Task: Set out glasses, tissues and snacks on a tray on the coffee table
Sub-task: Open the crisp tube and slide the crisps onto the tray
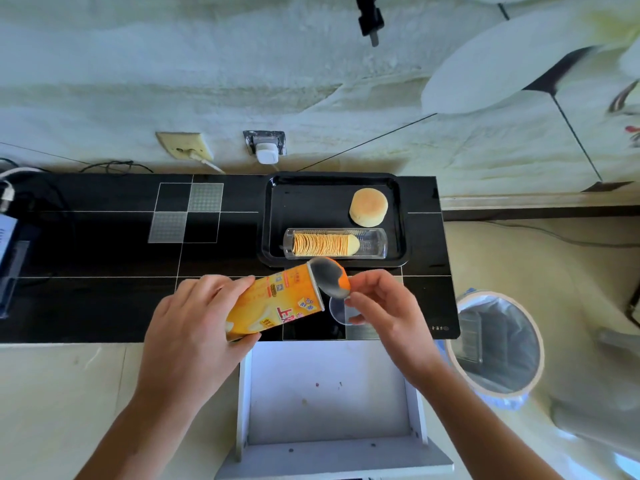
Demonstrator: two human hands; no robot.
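A glossy black table [104, 258] with thin white lines and grey checker squares stands against the wall. A black tray [266, 216] rests at its far right part. Cables [41, 188] lie at its far left end.

A white drawer [325, 393] stood pulled open at the near edge, with a few small specks on its bottom. To the right, on the pale floor, sat a round bin [497, 342] lined with a clear bag. On the far wall were a cream socket [185, 146] with a plug and cord in it, and to its right a grey socket holding a white adapter [266, 152]. Dark cables [110, 166] lay at the far left.
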